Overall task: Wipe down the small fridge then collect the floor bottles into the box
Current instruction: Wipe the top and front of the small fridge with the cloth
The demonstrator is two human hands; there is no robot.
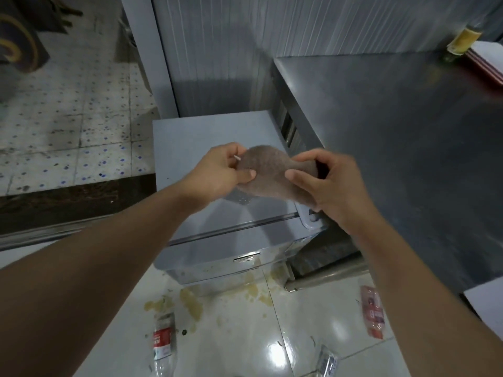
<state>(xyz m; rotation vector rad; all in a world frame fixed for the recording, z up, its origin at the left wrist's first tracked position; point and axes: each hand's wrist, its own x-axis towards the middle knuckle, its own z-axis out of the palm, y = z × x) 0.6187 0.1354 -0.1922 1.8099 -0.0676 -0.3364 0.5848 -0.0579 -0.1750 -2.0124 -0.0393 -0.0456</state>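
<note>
cloth held over the fridge top, bottles waiting on the floor

we hold a brown, soft, rounded cloth stretched between both hands, just above the flat top of the small grey metal fridge. our left hand pinches the cloth's left edge between thumb and curled fingers; our right hand has fingers and thumb closed round the bunched right end. the cloth's long axis runs left to right across the fridge, and the fridge top lies straight below and slightly beyond both hands, so we judge the coming move to be a short drop onto the surface. neither hand is clearly nearer; the right one sits over the fridge's right front corner, the left over its middle.

the wiping looks barely begun, though a small wet patch shows on the top just under the cloth.

on the glossy white tiled floor in front of the fridge lie crushed clear plastic bottles: one with a red and white label to the lower left, one wrapped in red to the right, and a third at the bottom edge. the label writing is too blurred to read. yellowish spill stains spread between them. we see no box.
</note>
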